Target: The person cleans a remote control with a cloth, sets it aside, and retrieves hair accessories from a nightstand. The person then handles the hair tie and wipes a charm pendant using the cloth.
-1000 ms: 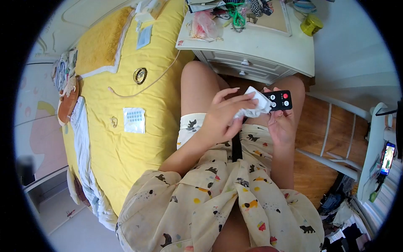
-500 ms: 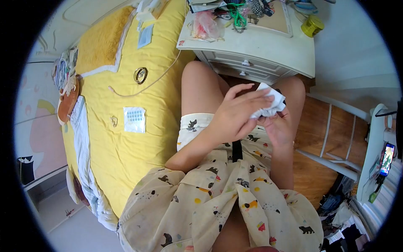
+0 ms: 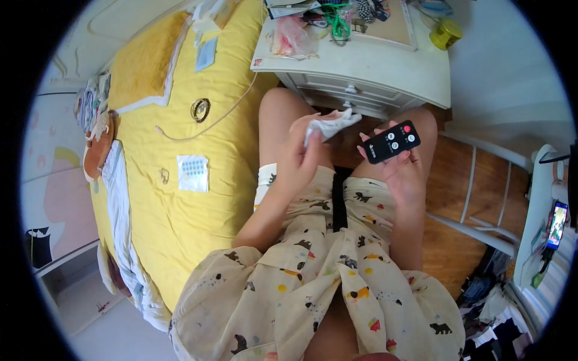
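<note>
A crumpled white tissue or wipe [image 3: 328,126] is held in my left hand [image 3: 299,157], whose fingers and thumb are closed on it. My right hand [image 3: 404,180] holds a small black remote control [image 3: 391,142] with its face up. The remote has one red button and several white ones, and my fingers support it from beneath and along its edges. Both hands are above my lap, apart from each other. Part of my left hand's fingers is hidden behind the tissue.
On my left is a bed with a yellow cover [image 3: 226,162], holding a blue-dotted packet [image 3: 192,173], a round bangle-like object [image 3: 200,110], a cable [image 3: 198,136] and a blue packet [image 3: 206,54]. Ahead stands a cluttered white cabinet [image 3: 355,72]; a lit phone [image 3: 557,225] is at right.
My left hand has moved left with the tissue, away from the right hand. The remote control, covered before by the tissue and fingers, now shows in my right hand.
</note>
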Available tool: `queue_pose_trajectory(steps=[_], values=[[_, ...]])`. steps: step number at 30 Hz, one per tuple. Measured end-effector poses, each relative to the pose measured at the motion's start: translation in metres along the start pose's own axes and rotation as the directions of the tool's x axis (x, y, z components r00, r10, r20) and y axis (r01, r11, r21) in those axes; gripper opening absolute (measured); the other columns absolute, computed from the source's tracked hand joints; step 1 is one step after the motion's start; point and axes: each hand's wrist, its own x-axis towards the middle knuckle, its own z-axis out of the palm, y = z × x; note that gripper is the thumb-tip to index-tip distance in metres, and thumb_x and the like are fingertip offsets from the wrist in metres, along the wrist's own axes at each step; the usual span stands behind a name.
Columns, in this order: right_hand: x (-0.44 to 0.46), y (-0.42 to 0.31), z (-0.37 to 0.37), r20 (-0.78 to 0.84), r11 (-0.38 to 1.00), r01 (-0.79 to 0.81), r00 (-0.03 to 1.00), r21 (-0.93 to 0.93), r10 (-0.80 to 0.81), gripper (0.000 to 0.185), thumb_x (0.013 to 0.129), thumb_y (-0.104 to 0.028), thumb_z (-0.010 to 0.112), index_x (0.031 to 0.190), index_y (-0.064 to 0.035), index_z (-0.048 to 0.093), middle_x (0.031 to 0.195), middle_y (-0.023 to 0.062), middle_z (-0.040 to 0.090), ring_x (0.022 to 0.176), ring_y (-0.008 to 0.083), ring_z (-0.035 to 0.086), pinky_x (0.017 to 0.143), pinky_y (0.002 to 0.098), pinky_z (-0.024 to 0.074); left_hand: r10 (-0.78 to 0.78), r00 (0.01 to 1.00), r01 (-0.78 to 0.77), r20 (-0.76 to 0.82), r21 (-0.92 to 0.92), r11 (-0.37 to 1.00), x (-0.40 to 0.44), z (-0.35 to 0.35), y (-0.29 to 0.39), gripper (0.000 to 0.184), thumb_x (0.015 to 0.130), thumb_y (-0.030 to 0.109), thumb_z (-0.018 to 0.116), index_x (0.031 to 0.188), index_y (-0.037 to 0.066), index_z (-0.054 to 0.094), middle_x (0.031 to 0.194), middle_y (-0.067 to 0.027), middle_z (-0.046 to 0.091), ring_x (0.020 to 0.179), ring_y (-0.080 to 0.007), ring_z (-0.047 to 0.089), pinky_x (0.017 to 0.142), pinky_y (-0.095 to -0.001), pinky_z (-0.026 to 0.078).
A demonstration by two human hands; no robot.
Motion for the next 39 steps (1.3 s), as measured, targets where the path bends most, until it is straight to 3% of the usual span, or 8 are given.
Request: queue_pose_trajectory(steps=[1,4,7,12,16,31,34,39], values=[[0.000,-0.001,0.004,-0.015,1.000,-0.002,1.000,0.024,0.002,0.055,0.086,-0.022,0.064,0.133,-0.0031,0.042,0.128,0.0231,0.049,0.118,0.0468,0.047,0.097,0.0592,0.0423,-0.160,0.985,0.150,-0.058,-0.151,0.977,-0.002,0.001,0.001,0.023,0.096,0.010,0.044,0.111,-0.002,0.057,0.109,-0.0106,0.063,0.100,-0.0180,0.058,0.092,-0.0292,0.041],[0.000,-0.004,0.009,-0.063,0.999,-0.037,0.997,0.031,0.039,0.050,0.087,-0.012,0.062,0.132,-0.0021,0.043,0.126,0.0220,0.051,0.117,0.0439,0.049,0.097,0.0554,0.0439,-0.223,0.971,0.197,-0.089,-0.239,0.951,0.001,-0.004,0.010,0.026,0.100,0.016,0.042,0.109,-0.003,0.057,0.104,-0.0068,0.061,0.097,-0.0105,0.055,0.086,-0.0224,0.042],[0.000,0.000,0.009,-0.067,0.954,-0.006,0.998,-0.300,-0.015,0.052,0.086,-0.003,0.060,0.135,-0.0032,0.040,0.128,0.0231,0.049,0.119,0.0416,0.049,0.099,0.0524,0.0429,-0.251,0.964,0.218,-0.089,-0.278,0.936,0.003,-0.004,0.005,0.026,0.099,0.018,0.044,0.108,-0.003,0.058,0.101,-0.0045,0.061,0.092,-0.0094,0.054,0.083,-0.0235,0.042],[0.000,0.000,0.017,-0.129,0.862,0.003,0.988,-0.507,-0.080,0.056,0.077,0.009,0.065,0.129,-0.0014,0.047,0.123,0.0166,0.056,0.111,0.0255,0.056,0.097,0.0389,0.0470,-0.289,0.955,0.249,-0.070,-0.343,0.906,0.003,0.001,0.013,0.026,0.099,0.019,0.044,0.107,-0.002,0.058,0.096,-0.0027,0.061,0.091,-0.0076,0.053,0.081,-0.0231,0.042],[-0.002,0.003,0.018,-0.113,0.551,0.040,0.964,-0.834,-0.241,0.057,0.072,0.005,0.072,0.125,0.0004,0.051,0.119,0.0138,0.059,0.106,0.0202,0.059,0.092,0.0324,0.0469,-0.289,0.954,0.254,-0.075,-0.301,0.919,0.002,0.002,0.014,0.027,0.100,0.018,0.044,0.107,-0.002,0.058,0.096,-0.0030,0.061,0.092,-0.0076,0.053,0.082,-0.0233,0.042],[-0.001,0.005,0.033,0.035,0.161,0.116,0.898,-0.980,-0.439,0.052,0.068,-0.004,0.078,0.115,-0.0034,0.058,0.104,0.0101,0.066,0.097,0.0210,0.060,0.080,0.0308,0.0455,-0.092,0.987,0.086,-0.134,-0.046,0.995,0.001,0.009,0.015,0.023,0.098,0.010,0.045,0.109,-0.005,0.060,0.100,-0.0064,0.064,0.093,-0.0107,0.057,0.084,-0.0233,0.043],[-0.002,0.005,0.033,0.033,0.156,0.110,0.904,-0.982,-0.427,0.052,0.068,-0.004,0.078,0.116,-0.0036,0.058,0.104,0.0103,0.066,0.097,0.0211,0.060,0.081,0.0311,0.0456,-0.119,0.984,0.108,-0.132,-0.090,0.990,0.003,0.012,0.022,0.023,0.098,0.011,0.044,0.108,-0.004,0.058,0.093,-0.0075,0.064,0.084,-0.0102,0.058,0.074,-0.0225,0.046],[-0.002,0.004,0.032,0.039,0.149,0.111,0.907,-0.983,-0.420,0.053,0.068,-0.004,0.078,0.117,-0.0037,0.057,0.104,0.0102,0.066,0.096,0.0213,0.060,0.081,0.0312,0.0456,-0.354,0.929,0.291,-0.103,-0.385,0.876,0.002,0.006,0.014,0.028,0.099,0.018,0.044,0.110,-0.002,0.059,0.102,-0.0057,0.063,0.093,-0.0103,0.057,0.083,-0.0250,0.044]])
